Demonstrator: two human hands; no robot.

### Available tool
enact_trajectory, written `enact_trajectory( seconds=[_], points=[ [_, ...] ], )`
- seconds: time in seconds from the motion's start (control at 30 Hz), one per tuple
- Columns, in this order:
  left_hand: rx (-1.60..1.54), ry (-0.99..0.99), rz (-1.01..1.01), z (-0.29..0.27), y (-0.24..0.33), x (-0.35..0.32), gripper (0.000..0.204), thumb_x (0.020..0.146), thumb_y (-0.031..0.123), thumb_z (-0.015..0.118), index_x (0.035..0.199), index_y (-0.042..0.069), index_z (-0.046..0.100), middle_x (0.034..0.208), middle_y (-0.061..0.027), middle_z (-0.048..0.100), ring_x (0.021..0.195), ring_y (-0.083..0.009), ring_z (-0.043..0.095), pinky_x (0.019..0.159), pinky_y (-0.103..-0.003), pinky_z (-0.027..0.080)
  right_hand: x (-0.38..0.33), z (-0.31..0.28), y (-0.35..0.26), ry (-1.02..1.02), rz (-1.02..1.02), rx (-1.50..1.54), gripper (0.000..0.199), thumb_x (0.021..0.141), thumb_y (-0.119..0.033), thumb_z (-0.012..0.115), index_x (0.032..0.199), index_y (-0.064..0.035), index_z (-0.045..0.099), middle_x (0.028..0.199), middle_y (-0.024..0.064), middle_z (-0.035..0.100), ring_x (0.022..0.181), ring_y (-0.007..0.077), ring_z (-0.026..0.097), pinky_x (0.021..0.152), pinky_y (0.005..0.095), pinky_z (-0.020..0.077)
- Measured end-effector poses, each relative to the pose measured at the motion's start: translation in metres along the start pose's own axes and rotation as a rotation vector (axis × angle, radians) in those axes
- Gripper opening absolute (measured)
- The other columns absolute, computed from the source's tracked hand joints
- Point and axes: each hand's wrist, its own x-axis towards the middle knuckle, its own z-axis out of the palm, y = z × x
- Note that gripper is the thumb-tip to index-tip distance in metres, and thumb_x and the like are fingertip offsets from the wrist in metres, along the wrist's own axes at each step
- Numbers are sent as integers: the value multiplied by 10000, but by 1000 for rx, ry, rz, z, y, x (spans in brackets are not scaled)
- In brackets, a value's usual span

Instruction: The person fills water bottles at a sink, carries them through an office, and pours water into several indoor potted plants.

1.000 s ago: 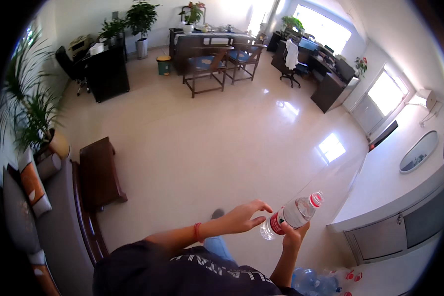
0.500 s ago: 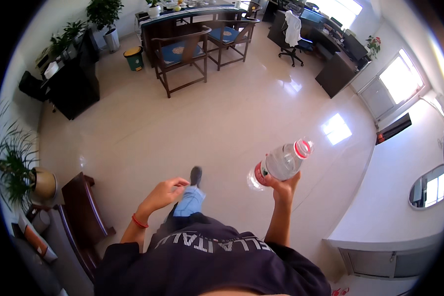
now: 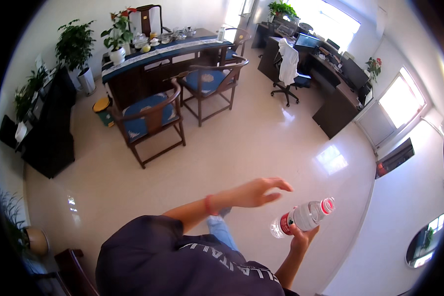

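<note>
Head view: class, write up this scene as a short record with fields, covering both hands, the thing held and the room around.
Right hand: wrapped around the clear bottle
Left hand: beside the bottle, not touching it; fingers apart, nothing seen between them
Bottle: tilted, red label, red ring at the neck
Floor: pale, shiny
Ahead: wooden chair with blue seat, near a long dark table
Far right: white garment over an office chair

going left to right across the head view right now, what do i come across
Golden plant pot → green bin with yellow lid → nearest wooden chair → left hand → clear bottle with red label → rounded wall mirror.
</note>
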Motion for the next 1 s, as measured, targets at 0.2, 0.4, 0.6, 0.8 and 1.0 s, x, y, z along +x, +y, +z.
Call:
enact_trajectory(
  seconds=[0.2,0.4,0.6,0.8,1.0],
  points=[
    [15,-64,24,-108,-131,170,303,862,57,514,1165,46,512,1126,-112,565,1071,-234,528,923,-346,406,245,41,72,29,-89,-74,834,486,-255,839,1162,5,426,959,76,552,850,190,571,783,325,464],
    [68,255,-361,-270,-261,217,264,864,32,511,1125,14,548,1073,-100,596,1031,-199,559,903,-303,428,474,126,106,-109,26,55,721,514,-138,804,1126,-1,448,951,78,552,862,185,564,775,334,470],
    [123,658,-633,-391,-387,260,198,865,36,500,1038,9,593,989,-91,635,937,-178,600,841,-292,464,701,173,170,-204,-30,13,681,507,-117,796,1092,2,468,949,80,560,838,190,577,764,331,476],
    [212,662,-459,-530,-512,480,194,842,16,500,1008,21,600,957,-116,638,898,-199,614,791,-284,469,913,215,209,-134,-51,13,701,504,-102,780,1113,27,460,966,125,585,928,235,595,838,369,478],
    [214,163,-79,-613,-606,745,229,843,44,525,1066,61,575,1028,-102,593,951,-239,569,829,-318,443,1106,228,256,-19,-81,-3,724,503,-133,778,1130,32,455,990,134,590,914,239,602,836,369,478]
  ],
)
